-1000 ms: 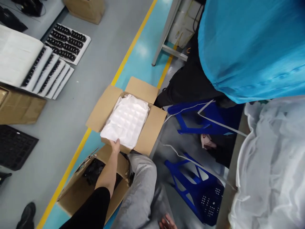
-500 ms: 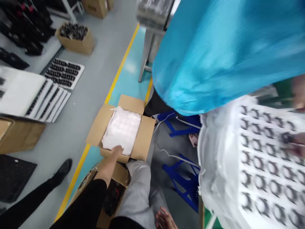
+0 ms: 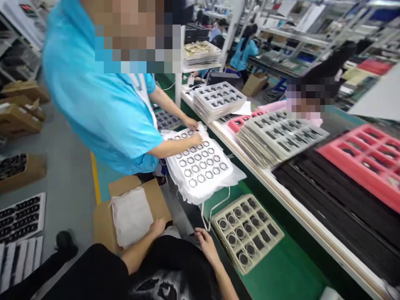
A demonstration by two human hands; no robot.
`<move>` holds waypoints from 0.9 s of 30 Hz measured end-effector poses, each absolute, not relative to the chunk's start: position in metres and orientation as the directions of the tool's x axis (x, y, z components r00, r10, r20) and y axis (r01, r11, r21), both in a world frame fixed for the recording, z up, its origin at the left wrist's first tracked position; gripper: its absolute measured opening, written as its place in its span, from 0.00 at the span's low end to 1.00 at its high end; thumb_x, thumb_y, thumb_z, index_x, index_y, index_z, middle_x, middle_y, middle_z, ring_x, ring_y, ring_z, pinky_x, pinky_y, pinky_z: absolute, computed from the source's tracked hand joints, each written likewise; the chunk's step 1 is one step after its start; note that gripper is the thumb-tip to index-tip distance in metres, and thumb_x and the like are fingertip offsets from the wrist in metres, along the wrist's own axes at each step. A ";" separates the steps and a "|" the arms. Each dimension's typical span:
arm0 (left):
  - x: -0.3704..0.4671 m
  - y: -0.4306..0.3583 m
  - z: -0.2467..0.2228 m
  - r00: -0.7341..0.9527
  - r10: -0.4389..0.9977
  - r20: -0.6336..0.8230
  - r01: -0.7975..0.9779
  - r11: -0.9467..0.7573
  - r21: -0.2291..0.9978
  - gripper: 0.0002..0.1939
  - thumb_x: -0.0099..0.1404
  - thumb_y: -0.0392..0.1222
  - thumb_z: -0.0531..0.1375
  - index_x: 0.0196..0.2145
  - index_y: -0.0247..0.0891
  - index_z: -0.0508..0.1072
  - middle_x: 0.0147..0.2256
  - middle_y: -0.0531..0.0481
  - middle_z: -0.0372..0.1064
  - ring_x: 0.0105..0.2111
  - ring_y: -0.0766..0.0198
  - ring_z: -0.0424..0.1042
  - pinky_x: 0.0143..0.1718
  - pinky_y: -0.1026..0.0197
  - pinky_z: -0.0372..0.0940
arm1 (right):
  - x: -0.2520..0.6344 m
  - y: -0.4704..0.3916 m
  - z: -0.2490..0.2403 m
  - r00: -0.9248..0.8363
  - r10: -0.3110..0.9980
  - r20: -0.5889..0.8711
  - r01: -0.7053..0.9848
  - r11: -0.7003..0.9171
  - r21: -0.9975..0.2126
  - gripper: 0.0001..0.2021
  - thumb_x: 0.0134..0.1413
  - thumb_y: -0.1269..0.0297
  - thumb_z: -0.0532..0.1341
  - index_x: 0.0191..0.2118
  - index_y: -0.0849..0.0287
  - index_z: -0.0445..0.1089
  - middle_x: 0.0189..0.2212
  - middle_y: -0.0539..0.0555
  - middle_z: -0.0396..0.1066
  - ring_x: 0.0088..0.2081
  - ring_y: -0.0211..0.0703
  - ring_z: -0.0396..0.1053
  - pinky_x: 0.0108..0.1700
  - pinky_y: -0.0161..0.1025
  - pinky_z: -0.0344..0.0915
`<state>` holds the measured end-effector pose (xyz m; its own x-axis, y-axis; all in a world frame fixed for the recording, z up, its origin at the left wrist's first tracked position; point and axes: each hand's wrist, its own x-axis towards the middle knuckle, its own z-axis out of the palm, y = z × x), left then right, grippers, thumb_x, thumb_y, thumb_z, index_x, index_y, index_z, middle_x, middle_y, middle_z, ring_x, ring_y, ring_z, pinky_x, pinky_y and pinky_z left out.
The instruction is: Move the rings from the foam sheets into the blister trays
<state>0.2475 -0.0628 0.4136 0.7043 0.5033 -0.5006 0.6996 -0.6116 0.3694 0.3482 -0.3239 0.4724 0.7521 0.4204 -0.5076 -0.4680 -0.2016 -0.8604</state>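
My left hand [image 3: 158,227] rests at the near side of an opened cardboard box [image 3: 104,227], by its right flap. Its fingers look loosely laid out, holding nothing that I can see. Inside the box lies a white wrapped stack [image 3: 133,216]. My right hand [image 3: 204,241] is over my lap, fingers apart, just left of a beige tray [image 3: 271,246] with round parts in square pockets. Beyond my hands, a co-worker in blue reaches over a white tray [image 3: 215,183] lined with rows of dark rings; both of that person's hands touch its far end.
A white-edged bench [image 3: 296,204] runs along the right, bearing stacked grey trays [image 3: 259,150] and a pink tray [image 3: 353,146]. On the floor at left are a carton of dark parts [image 3: 34,175] and a tray of black pieces [image 3: 40,208]. The co-worker stands close ahead.
The view has swung up and right, bringing the bench and the co-worker into sight. My left hand has moved from the white stack to the box's near right side.
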 end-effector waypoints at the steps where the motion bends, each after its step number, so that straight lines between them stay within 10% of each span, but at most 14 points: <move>1: 0.266 -0.065 0.426 0.743 0.493 -0.453 0.661 -0.644 0.384 0.19 0.75 0.44 0.47 0.47 0.42 0.77 0.48 0.39 0.76 0.53 0.51 0.76 0.55 0.51 0.69 | 0.355 -0.336 0.475 0.761 0.406 -0.506 -0.473 -0.186 -0.861 0.30 0.33 0.37 0.74 0.37 0.57 0.81 0.31 0.56 0.79 0.37 0.53 0.76 0.45 0.46 0.70; 7: 0.390 -0.056 0.517 0.886 0.399 0.236 0.239 -0.830 0.504 0.22 0.78 0.43 0.41 0.54 0.41 0.73 0.47 0.41 0.70 0.50 0.57 0.71 0.55 0.56 0.66 | 0.412 -0.364 0.518 0.863 0.442 -0.247 -0.103 -0.325 -0.940 0.24 0.56 0.43 0.59 0.42 0.60 0.79 0.28 0.54 0.75 0.30 0.47 0.71 0.38 0.42 0.67; 12: 0.460 -0.032 0.566 0.953 0.301 0.042 0.284 -0.931 0.228 0.14 0.72 0.39 0.53 0.48 0.41 0.78 0.45 0.42 0.69 0.48 0.51 0.67 0.51 0.53 0.60 | 0.483 -0.285 0.582 0.791 0.604 -0.097 0.367 -0.596 -0.714 0.19 0.66 0.65 0.53 0.54 0.55 0.78 0.44 0.58 0.77 0.47 0.48 0.73 0.51 0.40 0.64; 17: 0.472 -0.006 0.581 0.997 0.030 -0.076 0.040 -0.990 0.136 0.12 0.73 0.45 0.56 0.39 0.41 0.78 0.46 0.43 0.68 0.50 0.51 0.63 0.52 0.52 0.55 | 0.507 -0.202 0.594 0.695 0.688 -0.208 0.587 -0.710 -0.390 0.20 0.70 0.63 0.52 0.56 0.62 0.77 0.55 0.68 0.72 0.57 0.57 0.68 0.53 0.46 0.62; 27: 0.497 0.021 0.596 0.975 0.023 -0.219 0.110 -0.912 0.395 0.08 0.72 0.45 0.58 0.41 0.41 0.76 0.45 0.45 0.69 0.50 0.53 0.66 0.51 0.52 0.58 | 0.511 -0.187 0.570 0.651 0.725 -0.225 0.566 -0.661 -0.493 0.13 0.70 0.63 0.57 0.49 0.60 0.76 0.48 0.62 0.77 0.50 0.51 0.71 0.51 0.43 0.56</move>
